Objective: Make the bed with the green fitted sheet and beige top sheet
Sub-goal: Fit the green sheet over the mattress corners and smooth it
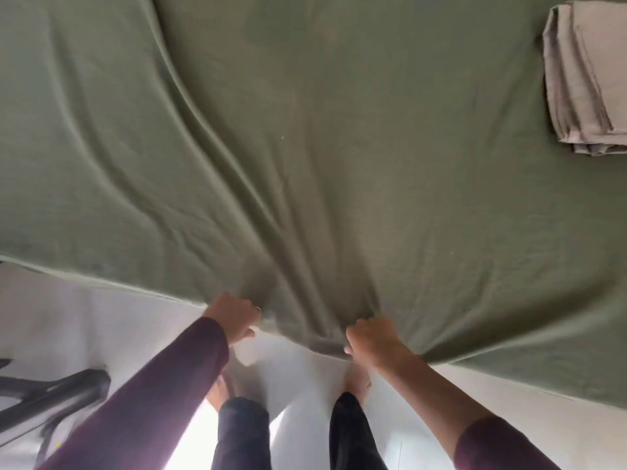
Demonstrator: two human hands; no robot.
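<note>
**A:** Any brand or label I could read off from here?

**B:** None I can make out on my feed; the fabric is plain and the picture is soft.

**A:** Where's the sheet against the hands?

**B:** I see the green fitted sheet [305, 147] spread over the bed, its near hem bunched between both hands. My left hand [234, 317] has its fingers curled round the hem, and my right hand [369, 337] is clenched on the same hem just beside it. Creases fan away from the two fists across the sheet.

**A:** And the top sheet?

**B:** The beige top sheet [587, 79] lies folded on the green sheet, well away from the hands, toward the far right edge.

**A:** The room?

**B:** Below the sheet's hem I see the white mattress side [84, 317], a pale floor [305, 395], my dark trouser legs and bare feet, and something with dark bars [51, 398] left of the legs; I cannot tell what.
</note>
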